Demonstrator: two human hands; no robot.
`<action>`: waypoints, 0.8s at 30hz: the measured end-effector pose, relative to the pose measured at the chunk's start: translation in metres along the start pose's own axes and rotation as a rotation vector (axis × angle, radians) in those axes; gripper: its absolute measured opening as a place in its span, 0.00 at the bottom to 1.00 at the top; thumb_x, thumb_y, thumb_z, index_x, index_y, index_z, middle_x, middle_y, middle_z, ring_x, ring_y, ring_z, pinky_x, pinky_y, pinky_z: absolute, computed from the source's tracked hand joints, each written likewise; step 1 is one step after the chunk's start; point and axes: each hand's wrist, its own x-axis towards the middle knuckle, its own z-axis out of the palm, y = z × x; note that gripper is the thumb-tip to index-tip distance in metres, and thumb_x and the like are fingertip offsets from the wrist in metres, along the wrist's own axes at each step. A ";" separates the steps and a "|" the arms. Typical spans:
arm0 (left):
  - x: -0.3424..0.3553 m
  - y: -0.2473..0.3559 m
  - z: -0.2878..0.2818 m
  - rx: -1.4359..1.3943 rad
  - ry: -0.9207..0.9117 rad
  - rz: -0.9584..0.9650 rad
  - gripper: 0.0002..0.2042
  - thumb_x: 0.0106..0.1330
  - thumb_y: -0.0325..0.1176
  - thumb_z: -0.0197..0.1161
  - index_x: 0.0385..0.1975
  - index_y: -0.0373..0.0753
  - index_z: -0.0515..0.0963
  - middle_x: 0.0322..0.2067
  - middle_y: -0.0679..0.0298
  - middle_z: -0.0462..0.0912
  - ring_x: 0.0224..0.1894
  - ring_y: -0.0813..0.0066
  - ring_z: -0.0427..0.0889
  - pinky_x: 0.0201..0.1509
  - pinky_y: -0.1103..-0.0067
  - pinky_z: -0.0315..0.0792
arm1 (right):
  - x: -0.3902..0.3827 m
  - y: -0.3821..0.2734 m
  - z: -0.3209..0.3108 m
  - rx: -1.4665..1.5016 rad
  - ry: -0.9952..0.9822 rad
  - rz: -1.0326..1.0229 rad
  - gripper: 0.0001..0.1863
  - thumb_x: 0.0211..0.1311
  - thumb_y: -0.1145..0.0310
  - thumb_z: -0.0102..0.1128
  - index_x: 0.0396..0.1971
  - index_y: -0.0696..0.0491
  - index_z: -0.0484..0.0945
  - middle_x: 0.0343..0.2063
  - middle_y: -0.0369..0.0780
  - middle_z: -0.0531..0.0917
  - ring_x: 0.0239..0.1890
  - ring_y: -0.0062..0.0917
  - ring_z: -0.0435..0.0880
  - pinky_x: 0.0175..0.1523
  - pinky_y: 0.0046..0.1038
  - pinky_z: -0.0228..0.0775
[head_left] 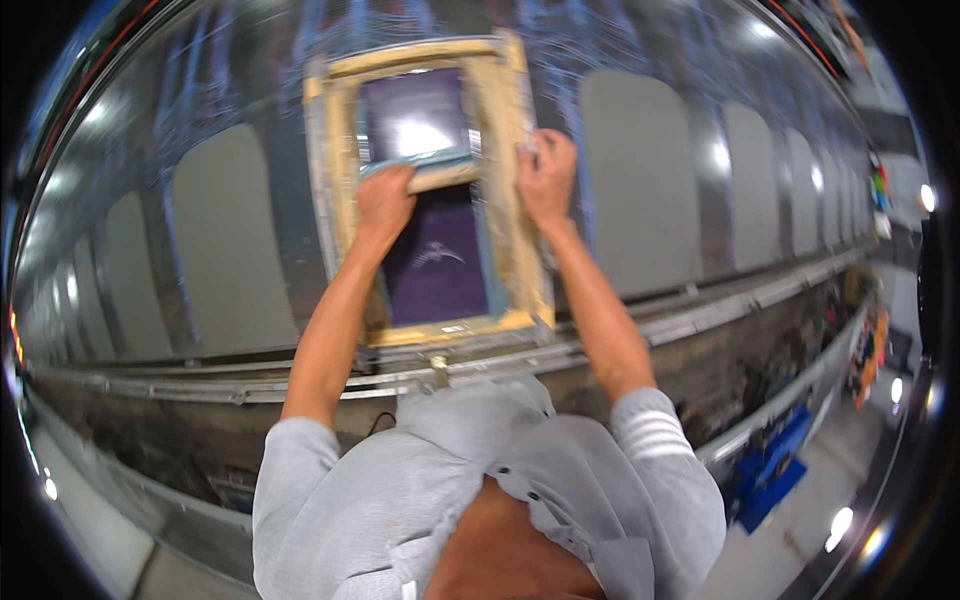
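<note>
A wooden-edged screen printing frame (515,90) lies on the long table in front of me, with a dark purple mesh (435,275) inside it. Across the middle of the mesh rests a squeegee (445,179) with a pale wooden handle. My left hand (386,205) is closed round the squeegee's left end. At the frame's right side, my right hand (547,182) has its fingers curled against the edge. A pale mark shows on the mesh below the squeegee, and light glares off the part above it.
Grey rounded panels (638,185) lie in a row along the table on both sides of the frame. Blue streaks mark the dark tabletop. A metal rail (660,325) runs along the near edge. Blue objects (770,465) sit low at the right.
</note>
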 end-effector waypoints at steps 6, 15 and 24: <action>0.166 -0.047 -0.010 0.134 -0.094 -0.005 0.07 0.51 0.32 0.66 0.28 0.39 0.85 0.30 0.50 0.86 0.37 0.49 0.86 0.42 0.59 0.79 | 0.154 -0.041 0.075 0.003 -0.365 -0.477 0.25 0.55 0.51 0.71 0.42 0.57 0.84 0.40 0.45 0.85 0.48 0.42 0.81 0.54 0.40 0.72; 0.228 -0.065 -0.016 0.230 -0.273 -0.044 0.16 0.52 0.31 0.62 0.41 0.45 0.88 0.33 0.50 0.88 0.39 0.51 0.87 0.45 0.61 0.80 | 0.215 -0.039 0.141 -0.233 -0.820 -0.347 0.13 0.48 0.69 0.60 0.35 0.54 0.86 0.34 0.52 0.87 0.39 0.48 0.87 0.48 0.46 0.79; -0.005 0.014 -0.016 0.038 -0.261 -0.023 0.14 0.51 0.24 0.61 0.34 0.47 0.89 0.29 0.54 0.87 0.32 0.53 0.87 0.35 0.62 0.80 | -0.001 -0.061 0.030 -0.066 -0.766 -0.439 0.03 0.49 0.75 0.60 0.26 0.55 0.80 0.28 0.44 0.81 0.35 0.42 0.82 0.45 0.43 0.75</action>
